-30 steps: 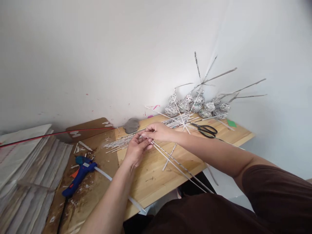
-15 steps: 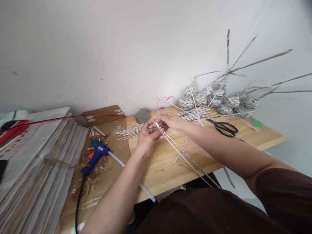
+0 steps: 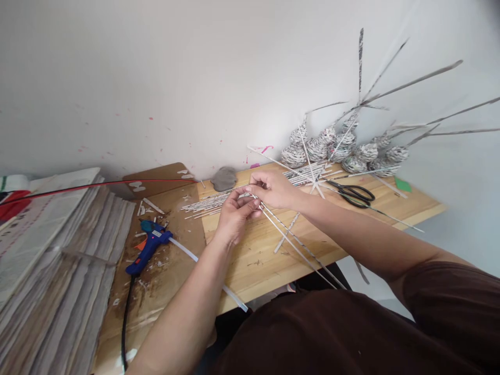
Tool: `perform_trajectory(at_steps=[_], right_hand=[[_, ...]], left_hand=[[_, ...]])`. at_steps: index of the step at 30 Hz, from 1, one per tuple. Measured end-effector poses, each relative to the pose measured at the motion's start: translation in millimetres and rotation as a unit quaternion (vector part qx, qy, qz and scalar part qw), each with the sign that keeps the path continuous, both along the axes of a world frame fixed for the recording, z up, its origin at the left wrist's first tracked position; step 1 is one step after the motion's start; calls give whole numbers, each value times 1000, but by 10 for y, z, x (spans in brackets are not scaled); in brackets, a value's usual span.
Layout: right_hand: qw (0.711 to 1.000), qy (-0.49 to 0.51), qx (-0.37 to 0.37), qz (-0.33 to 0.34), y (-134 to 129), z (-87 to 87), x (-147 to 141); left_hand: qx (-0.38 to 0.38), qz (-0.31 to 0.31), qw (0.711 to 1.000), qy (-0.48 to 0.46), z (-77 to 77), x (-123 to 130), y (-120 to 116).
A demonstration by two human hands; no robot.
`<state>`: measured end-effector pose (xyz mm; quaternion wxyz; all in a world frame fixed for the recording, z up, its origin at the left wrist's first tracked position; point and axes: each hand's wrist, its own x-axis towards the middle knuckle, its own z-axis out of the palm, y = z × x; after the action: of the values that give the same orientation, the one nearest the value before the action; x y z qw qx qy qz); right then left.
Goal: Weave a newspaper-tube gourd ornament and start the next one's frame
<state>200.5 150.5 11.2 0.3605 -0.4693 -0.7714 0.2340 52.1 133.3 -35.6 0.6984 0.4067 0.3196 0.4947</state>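
Note:
Two thin rolled-paper sticks (image 3: 296,240) run from my fingers down to the right, past the table's front edge. My left hand (image 3: 238,216) is closed, pinching their upper ends between thumb and fingers. Right beside it, my right hand (image 3: 271,190) bends its fingers over the same ends, which they partly hide. Beyond the hands lies a bundle of rolled-paper sticks (image 3: 207,204). Several sticks crossed in a star (image 3: 315,183) sit to the right of my right hand, with black-handled scissors (image 3: 357,195) close by.
Woven paper gourd shapes (image 3: 316,150) stand along the wall at the back right, long sticks poking out of some. A blue glue gun (image 3: 150,245) lies on stained cardboard (image 3: 164,291) at left. Stacked newspapers (image 3: 66,260) fill the far left. A grey lump (image 3: 223,178) sits near the wall.
The view has shifted slightly. My right-hand fingers have curled down over the sticks' upper ends, covering the white tip that showed before. My left hand keeps its pinch.

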Motion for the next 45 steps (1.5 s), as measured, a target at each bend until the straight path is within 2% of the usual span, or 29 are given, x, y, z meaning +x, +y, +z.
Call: perform_trajectory(at_steps=[2,4,8,12,17,20,27,32,38,41,45], right_hand=[[999,17,-33,1,14,-11,-8],[992,69,-104,11,43,-20,-6],[949,192,-244,54,86,28,14],[928,214,-299,68,84,90,0],[933,204,-295,41,101,38,-29],[937,203,-280,56,111,16,-16],[954,179,-233,55,123,-14,2],[969,115,-212,48,120,-38,8],[988,17,-152,-14,68,-81,-4],[985,22,-172,-9,68,-135,25],[959,107,-260,46,98,-177,122]], left_hand=[[-4,0,1000,-2,4,-3,1],[-9,-8,1000,-4,15,-5,0],[0,-27,1000,-14,49,0,-20],[16,9,1000,0,69,24,-50],[20,52,998,9,43,40,-40],[27,70,997,11,23,35,-25],[27,76,997,3,2,36,-21],[28,77,997,15,-41,43,-27],[24,66,997,19,-87,52,-18],[18,62,998,27,-92,59,-13],[10,55,998,42,-87,50,-6]])
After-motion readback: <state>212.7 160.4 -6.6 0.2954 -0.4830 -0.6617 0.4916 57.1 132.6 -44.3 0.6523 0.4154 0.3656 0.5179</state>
